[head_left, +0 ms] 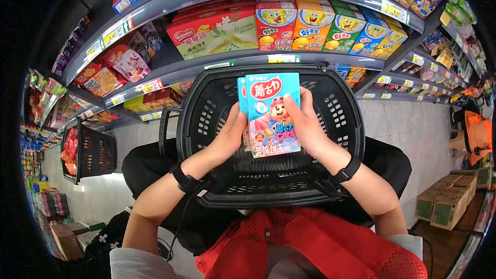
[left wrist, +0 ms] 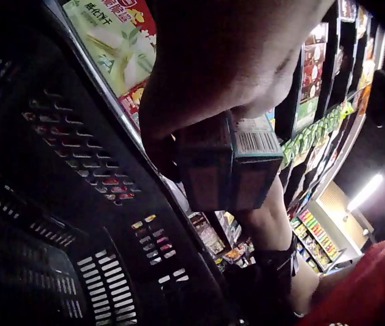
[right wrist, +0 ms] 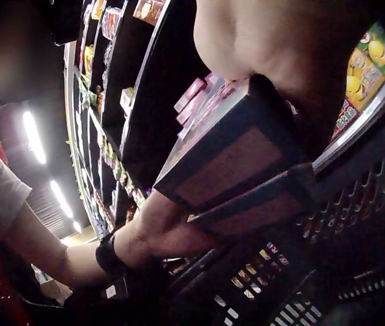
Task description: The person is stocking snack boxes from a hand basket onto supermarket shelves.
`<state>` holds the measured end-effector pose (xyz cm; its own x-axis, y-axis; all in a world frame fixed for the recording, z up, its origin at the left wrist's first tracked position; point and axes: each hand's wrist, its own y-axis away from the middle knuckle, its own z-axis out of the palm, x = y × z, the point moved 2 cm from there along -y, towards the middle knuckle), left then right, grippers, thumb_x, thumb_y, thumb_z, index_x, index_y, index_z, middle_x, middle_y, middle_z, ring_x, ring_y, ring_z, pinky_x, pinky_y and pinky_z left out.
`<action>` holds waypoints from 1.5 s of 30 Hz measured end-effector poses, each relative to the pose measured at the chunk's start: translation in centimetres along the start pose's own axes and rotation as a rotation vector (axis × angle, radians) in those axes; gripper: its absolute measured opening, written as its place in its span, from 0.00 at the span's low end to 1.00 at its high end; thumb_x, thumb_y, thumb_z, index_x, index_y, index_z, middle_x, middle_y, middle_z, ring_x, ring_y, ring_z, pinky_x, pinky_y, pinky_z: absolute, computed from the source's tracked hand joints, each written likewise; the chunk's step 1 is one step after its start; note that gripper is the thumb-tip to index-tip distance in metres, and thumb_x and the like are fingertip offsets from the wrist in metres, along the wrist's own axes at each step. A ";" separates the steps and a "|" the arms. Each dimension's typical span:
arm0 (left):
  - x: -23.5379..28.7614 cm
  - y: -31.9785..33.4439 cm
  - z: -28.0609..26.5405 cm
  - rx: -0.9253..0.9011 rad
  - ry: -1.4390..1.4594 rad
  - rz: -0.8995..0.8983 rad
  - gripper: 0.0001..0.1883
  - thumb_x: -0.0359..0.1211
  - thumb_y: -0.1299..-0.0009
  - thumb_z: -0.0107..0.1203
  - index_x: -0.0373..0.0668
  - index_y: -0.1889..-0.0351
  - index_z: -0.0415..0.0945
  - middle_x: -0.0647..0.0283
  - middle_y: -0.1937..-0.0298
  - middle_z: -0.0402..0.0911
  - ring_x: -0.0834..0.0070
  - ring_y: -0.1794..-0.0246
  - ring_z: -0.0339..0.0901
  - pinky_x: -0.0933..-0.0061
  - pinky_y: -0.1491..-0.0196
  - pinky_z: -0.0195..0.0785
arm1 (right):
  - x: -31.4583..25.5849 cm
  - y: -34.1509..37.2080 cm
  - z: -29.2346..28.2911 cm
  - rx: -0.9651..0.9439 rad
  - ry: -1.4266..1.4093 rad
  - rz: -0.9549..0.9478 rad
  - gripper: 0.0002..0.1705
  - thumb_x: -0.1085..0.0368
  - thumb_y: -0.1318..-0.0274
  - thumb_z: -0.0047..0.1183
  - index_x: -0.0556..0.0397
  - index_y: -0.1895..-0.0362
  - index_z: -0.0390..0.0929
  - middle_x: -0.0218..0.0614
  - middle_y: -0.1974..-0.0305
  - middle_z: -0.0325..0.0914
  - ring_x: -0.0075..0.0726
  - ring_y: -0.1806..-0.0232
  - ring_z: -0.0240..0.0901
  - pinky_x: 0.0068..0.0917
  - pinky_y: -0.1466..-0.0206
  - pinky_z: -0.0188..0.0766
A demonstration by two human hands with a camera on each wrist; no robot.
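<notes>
A person's left hand (head_left: 231, 132) and right hand (head_left: 308, 125) grip two biscuit boxes (head_left: 274, 119) together, one from each side, over a black shopping basket (head_left: 219, 85). The right thumb lies across the face of the front box, while the left thumb lies along the left edge of the pair; most of the other fingers are hidden behind the boxes. Of the rear box, only a narrow strip shows past the front one, so its printed face cannot be read. The front box is light blue, with a cartoon figure partly covered by the right thumb.

Both wrist views are dim. The left one shows the ends of the boxes and a barcode (left wrist: 257, 142); in the right one the box ends are too dark to read.

The boxes and forearms block part of the basket's inside, and what carries the basket is out of sight. Beyond it, a shelf (head_left: 341, 62) holds cartoon-printed cartons (head_left: 332, 27) and a wide red and green carton (head_left: 219, 33). To the left stands a second basket (head_left: 95, 150) with red packets (head_left: 71, 142), its lower contents hidden. At the right edge, someone in orange (head_left: 478, 135) is only partly visible.
</notes>
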<state>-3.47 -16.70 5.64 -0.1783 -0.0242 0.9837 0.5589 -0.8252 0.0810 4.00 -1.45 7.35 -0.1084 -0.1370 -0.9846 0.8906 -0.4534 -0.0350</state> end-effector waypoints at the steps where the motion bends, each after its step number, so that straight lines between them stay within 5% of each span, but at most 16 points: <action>1: -1.1 -0.1 -0.2 -0.008 -0.071 0.032 0.23 0.38 0.27 0.26 0.39 0.37 0.41 0.55 0.41 0.56 0.72 0.38 0.53 0.70 0.38 0.47 | 0.1 0.1 0.0 -0.001 0.000 -0.005 0.23 0.58 0.40 0.42 0.61 0.49 0.53 0.41 0.56 0.67 0.26 0.53 0.63 0.25 0.48 0.60; 3: -1.5 0.1 -0.1 -0.071 -0.071 0.035 0.33 0.37 0.29 0.37 0.39 0.36 0.29 0.55 0.36 0.46 0.69 0.36 0.47 0.68 0.37 0.44 | 0.2 0.2 0.2 -0.052 -0.041 -0.016 0.25 0.60 0.40 0.42 0.61 0.45 0.51 0.42 0.54 0.65 0.26 0.51 0.61 0.25 0.46 0.58; 7: -0.6 0.6 0.9 0.013 -0.143 0.075 0.48 0.31 0.40 0.55 0.40 0.37 0.24 0.54 0.38 0.49 0.69 0.37 0.50 0.67 0.38 0.46 | -0.5 0.5 0.5 -0.209 0.112 -0.038 0.26 0.66 0.43 0.44 0.62 0.42 0.53 0.43 0.47 0.61 0.33 0.45 0.58 0.28 0.41 0.53; 10: -0.5 1.3 1.2 0.033 -0.240 0.135 0.47 0.28 0.42 0.55 0.39 0.37 0.25 0.53 0.41 0.54 0.68 0.39 0.54 0.66 0.39 0.49 | 0.5 0.7 0.4 -0.186 0.302 -0.195 0.30 0.68 0.45 0.43 0.62 0.39 0.50 0.52 0.43 0.55 0.45 0.39 0.51 0.31 0.37 0.46; 14: -0.3 1.3 0.6 -0.061 -0.527 0.227 0.47 0.29 0.44 0.57 0.36 0.39 0.28 0.54 0.43 0.56 0.68 0.41 0.57 0.67 0.40 0.50 | -3.4 1.2 0.3 -0.317 0.348 -0.301 0.36 0.67 0.47 0.44 0.61 0.36 0.44 0.52 0.40 0.51 0.48 0.37 0.48 0.32 0.35 0.42; 16: 3.1 1.2 1.9 -0.047 -0.451 0.260 0.52 0.30 0.45 0.59 0.37 0.39 0.21 0.53 0.42 0.56 0.67 0.40 0.56 0.66 0.40 0.49 | -5.7 1.3 0.0 -0.328 0.375 -0.395 0.37 0.64 0.45 0.43 0.59 0.35 0.40 0.51 0.38 0.47 0.50 0.36 0.46 0.34 0.35 0.41; 20: 11.8 -0.7 3.2 0.064 -0.597 0.421 0.52 0.33 0.47 0.61 0.38 0.37 0.27 0.52 0.41 0.56 0.67 0.39 0.55 0.64 0.39 0.49 | -9.1 0.2 -1.7 -0.281 0.383 -0.592 0.39 0.57 0.42 0.39 0.57 0.34 0.35 0.50 0.36 0.42 0.50 0.35 0.44 0.38 0.35 0.40; 22: 17.0 -4.1 3.1 0.172 -0.376 0.501 0.48 0.35 0.49 0.64 0.38 0.38 0.39 0.55 0.42 0.59 0.66 0.40 0.57 0.62 0.39 0.52 | -11.6 -0.3 -2.8 -0.200 0.043 -0.642 0.39 0.49 0.40 0.32 0.55 0.34 0.31 0.49 0.35 0.39 0.50 0.35 0.45 0.41 0.35 0.40; 25: 25.2 -11.3 3.1 0.294 -0.275 0.647 0.46 0.29 0.53 0.66 0.39 0.40 0.44 0.56 0.47 0.63 0.68 0.46 0.63 0.65 0.44 0.60 | -12.8 -1.4 -5.8 -0.080 -0.014 -0.526 0.44 0.38 0.42 0.26 0.52 0.33 0.29 0.47 0.35 0.41 0.45 0.38 0.50 0.38 0.37 0.44; 29: 29.9 -21.3 1.2 0.387 -0.415 0.411 0.39 0.20 0.54 0.60 0.33 0.46 0.47 0.54 0.52 0.67 0.64 0.52 0.70 0.66 0.52 0.68 | -12.3 -2.5 -9.1 0.038 -0.081 -0.410 0.42 0.40 0.41 0.27 0.53 0.34 0.33 0.47 0.36 0.44 0.44 0.39 0.53 0.38 0.39 0.48; 30: 30.6 -23.8 0.4 0.278 -0.502 0.377 0.36 0.21 0.53 0.61 0.34 0.48 0.50 0.53 0.53 0.68 0.63 0.53 0.71 0.63 0.54 0.70 | -12.3 -2.5 -9.5 0.038 -0.089 -0.411 0.42 0.40 0.41 0.27 0.53 0.34 0.33 0.47 0.36 0.44 0.44 0.39 0.53 0.38 0.39 0.48; 32: 29.9 -29.0 -2.0 0.386 -0.580 0.174 0.34 0.21 0.50 0.59 0.39 0.46 0.53 0.55 0.51 0.69 0.64 0.49 0.69 0.60 0.52 0.68 | -12.7 -2.4 -9.7 0.042 -0.091 -0.404 0.41 0.41 0.41 0.29 0.54 0.34 0.35 0.47 0.37 0.46 0.44 0.40 0.55 0.38 0.40 0.50; 34: 30.1 -32.2 -2.4 0.380 -0.602 0.184 0.33 0.22 0.49 0.60 0.38 0.47 0.54 0.54 0.51 0.69 0.64 0.51 0.71 0.61 0.54 0.69 | -12.2 -2.7 -9.8 0.066 -0.076 -0.413 0.40 0.43 0.41 0.32 0.56 0.34 0.39 0.47 0.38 0.49 0.44 0.42 0.58 0.37 0.41 0.53; 41: 30.7 -41.5 -3.7 0.221 -0.606 0.211 0.33 0.24 0.47 0.60 0.41 0.45 0.55 0.56 0.51 0.70 0.65 0.52 0.72 0.67 0.55 0.71 | -11.4 -2.6 -9.8 -0.039 -0.127 -0.259 0.30 0.73 0.45 0.37 0.57 0.37 0.46 0.41 0.39 0.50 0.38 0.42 0.58 0.33 0.41 0.53; 44: 30.9 -43.8 -2.2 0.129 -0.593 0.218 0.30 0.28 0.44 0.58 0.40 0.44 0.56 0.55 0.50 0.70 0.63 0.52 0.72 0.66 0.54 0.69 | -10.9 -2.9 -10.0 -0.053 -0.152 -0.235 0.29 0.70 0.43 0.38 0.56 0.38 0.48 0.42 0.41 0.53 0.38 0.43 0.59 0.35 0.41 0.55; 45: 30.9 -44.8 -2.0 0.115 -0.599 0.223 0.30 0.28 0.44 0.58 0.40 0.44 0.56 0.55 0.50 0.69 0.63 0.52 0.72 0.66 0.53 0.69 | -10.7 -2.8 -9.8 -0.044 -0.199 -0.235 0.31 0.58 0.40 0.41 0.55 0.36 0.47 0.41 0.40 0.52 0.38 0.44 0.60 0.30 0.47 0.59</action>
<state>-35.66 18.42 32.08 0.4160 0.1586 0.8954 0.6198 -0.7700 -0.1516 7.05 9.93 16.32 -0.3944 -0.2045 -0.8959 0.8486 -0.4551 -0.2697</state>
